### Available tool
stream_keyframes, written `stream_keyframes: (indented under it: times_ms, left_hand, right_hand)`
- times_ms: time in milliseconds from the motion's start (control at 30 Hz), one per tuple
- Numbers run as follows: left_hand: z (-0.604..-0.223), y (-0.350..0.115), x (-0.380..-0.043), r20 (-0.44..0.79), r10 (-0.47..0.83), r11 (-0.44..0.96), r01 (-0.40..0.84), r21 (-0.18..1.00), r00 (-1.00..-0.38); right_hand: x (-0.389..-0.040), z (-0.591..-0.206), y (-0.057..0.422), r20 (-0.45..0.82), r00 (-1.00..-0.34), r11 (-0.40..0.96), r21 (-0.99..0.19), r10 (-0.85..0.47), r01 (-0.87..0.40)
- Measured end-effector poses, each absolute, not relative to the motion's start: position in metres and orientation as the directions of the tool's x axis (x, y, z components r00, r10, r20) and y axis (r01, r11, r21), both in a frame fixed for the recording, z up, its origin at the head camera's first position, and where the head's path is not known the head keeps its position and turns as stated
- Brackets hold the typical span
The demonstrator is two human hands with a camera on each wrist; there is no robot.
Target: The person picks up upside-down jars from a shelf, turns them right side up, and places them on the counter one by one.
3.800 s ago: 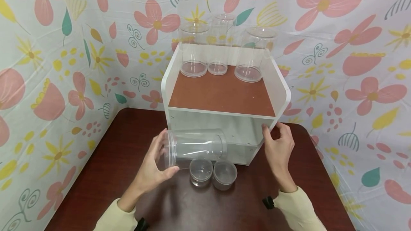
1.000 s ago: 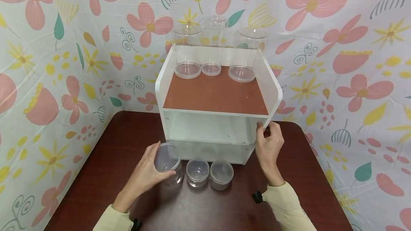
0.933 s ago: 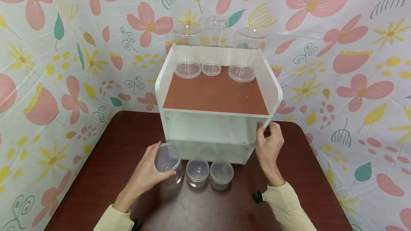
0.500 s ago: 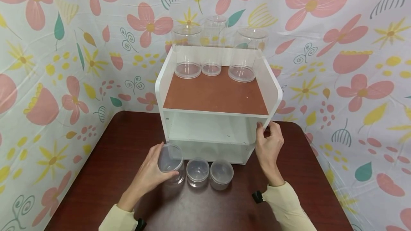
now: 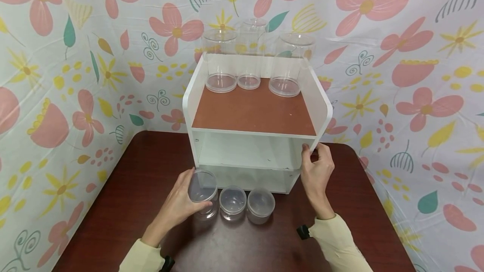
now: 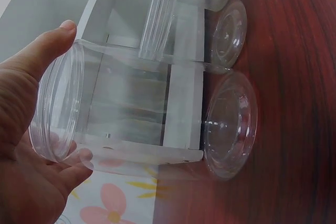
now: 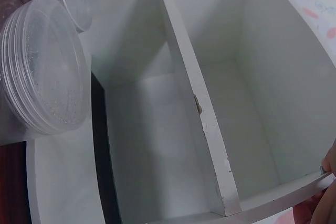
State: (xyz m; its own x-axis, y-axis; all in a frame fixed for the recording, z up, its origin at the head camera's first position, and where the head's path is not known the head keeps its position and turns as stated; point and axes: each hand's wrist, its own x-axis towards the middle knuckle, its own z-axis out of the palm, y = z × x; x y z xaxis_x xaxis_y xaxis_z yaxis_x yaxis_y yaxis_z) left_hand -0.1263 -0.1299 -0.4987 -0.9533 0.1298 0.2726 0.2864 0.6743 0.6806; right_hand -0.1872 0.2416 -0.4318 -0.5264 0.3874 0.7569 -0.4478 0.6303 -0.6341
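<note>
My left hand point(image 5: 177, 202) grips a clear lidded jar point(image 5: 203, 184) near its top, thumb on the near side. The jar stands upright on the table at the left end of a row; in the left wrist view its base point(image 6: 231, 124) meets the wood. Beside it stand two smaller-looking clear jars, a middle jar point(image 5: 232, 201) and a right jar point(image 5: 261, 205) with a cloudy lid. My right hand point(image 5: 318, 175) pinches the front edge of the right side panel of a white shelf unit point(image 5: 253, 114). Its far fingers are partly hidden behind the panel.
Three tall clear containers stand on the unit's brown top: left point(image 5: 221, 64), middle point(image 5: 248, 60) and right point(image 5: 289, 66). Below are two white compartments divided by a chipped shelf board point(image 7: 202, 111). A flowered cloth point(image 5: 124, 53) hangs around the dark red table point(image 5: 124, 205).
Earlier the left hand held the jar sideways before the unit; now it stands upright left of the two others. Over the last second it has shifted slightly right, towards them. The right hand stays put.
</note>
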Motion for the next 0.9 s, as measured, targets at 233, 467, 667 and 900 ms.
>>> stream_keyframes:
  times_ms: [233,467,667,900]
  left_hand:
    - [-0.5,-0.128,-0.128,0.269,0.14,0.663,0.292,0.69,-0.953]
    - [-0.5,-0.129,-0.128,0.253,0.14,0.663,0.28,0.694,-0.957]
    - [-0.491,-0.132,-0.125,0.217,0.115,0.66,0.238,0.712,-0.969]
    - [-0.453,-0.142,-0.125,0.337,0.064,0.6,0.306,0.74,-0.939]
  right_hand:
    - [-0.187,-0.432,0.242,0.757,-0.529,0.635,-0.633,0.385,-0.444]
    - [-0.186,-0.432,0.241,0.756,-0.529,0.632,-0.634,0.384,-0.447]
    - [-0.186,-0.432,0.241,0.757,-0.53,0.632,-0.632,0.382,-0.448]
    - [-0.187,-0.431,0.241,0.765,-0.517,0.634,-0.626,0.385,-0.454]
